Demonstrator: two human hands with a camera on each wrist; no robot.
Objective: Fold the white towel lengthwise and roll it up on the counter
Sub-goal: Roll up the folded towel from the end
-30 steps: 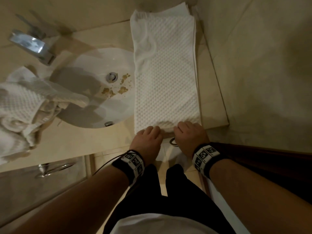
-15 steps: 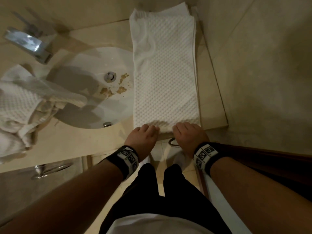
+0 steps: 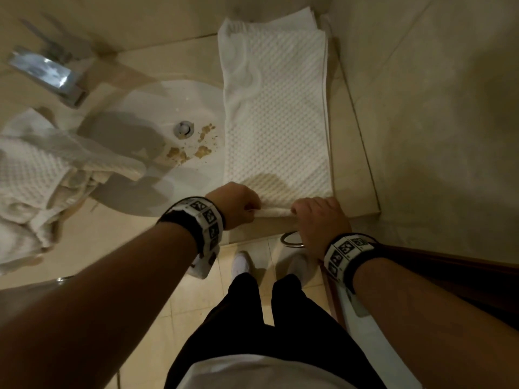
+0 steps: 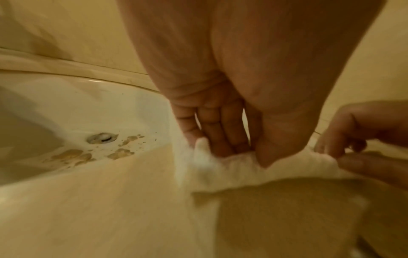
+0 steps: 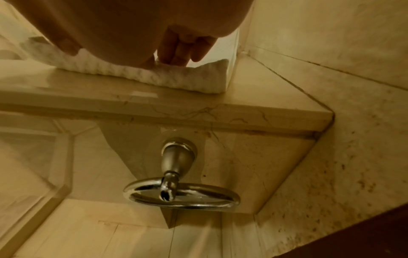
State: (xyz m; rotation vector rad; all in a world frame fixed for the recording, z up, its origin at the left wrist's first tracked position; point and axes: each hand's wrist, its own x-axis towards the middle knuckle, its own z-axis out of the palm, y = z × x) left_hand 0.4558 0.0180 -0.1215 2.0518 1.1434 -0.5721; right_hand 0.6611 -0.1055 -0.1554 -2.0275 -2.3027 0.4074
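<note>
Your left hand (image 3: 234,204) pinched the near edge of the white towel (image 3: 276,113) at its left corner, with the thumb on the near side and the fingers (image 4: 223,132) curled over onto the cloth. Your right hand (image 3: 320,220) gripped the same edge at its right end; its fingers (image 5: 176,50) pressed down behind the raised hem while the thumb lay under or in front of it. Between the two hands the edge was lifted and turned over into a short, thick fold.

The towel lay as a long, narrow strip on the counter (image 3: 351,175), running from the front edge back to the wall. Its left side overhung the rim of the sink (image 3: 134,136); its right side lay near the tiled side wall (image 3: 435,108). The far end showed several stacked layers.

Brown specks lay in the sink basin beside the drain (image 3: 184,129). A chrome faucet (image 3: 46,73) stood at the back left. A crumpled pile of towels (image 3: 31,189) rested on the counter left of the sink. A chrome ring holder (image 5: 181,193) was mounted below the counter front, under your right hand.
</note>
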